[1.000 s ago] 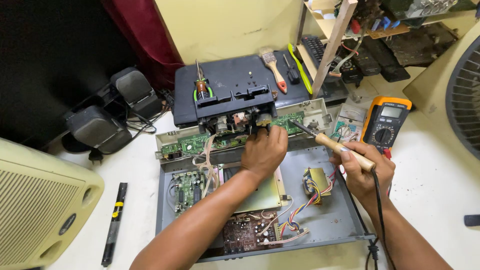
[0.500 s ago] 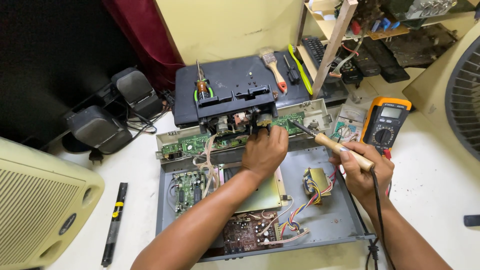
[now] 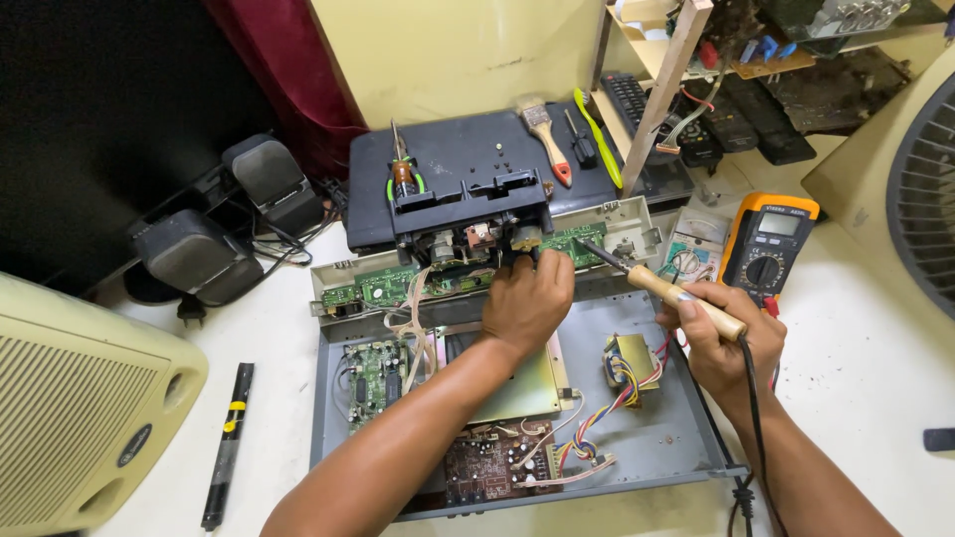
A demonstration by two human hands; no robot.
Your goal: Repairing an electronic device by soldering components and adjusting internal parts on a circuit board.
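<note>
An opened grey electronics chassis (image 3: pixel 686 447) lies in front of me, with circuit boards, a small transformer (image 3: pixel 631 360) and coloured wires inside. My left hand (image 3: pixel 527 298) rests knuckles-up on the upright green front circuit board (image 3: pixel 398 283), fingers closed at its top edge below a black mechanism (image 3: pixel 468 209). My right hand (image 3: pixel 721 343) grips a wooden-handled soldering iron (image 3: pixel 676 295); its metal tip points left toward the green board, close to my left fingers. Its black cord runs down past my wrist.
A yellow multimeter (image 3: pixel 768 244) stands right of the chassis. Behind lie a dark cover (image 3: pixel 448 164) with a brush (image 3: pixel 545 134), pliers and screwdrivers. Two grey speakers (image 3: pixel 224 229) sit at left, a cream appliance (image 3: pixel 80 418) near left, a black pen-like tool (image 3: pixel 227 447), a fan (image 3: pixel 925 199) at right.
</note>
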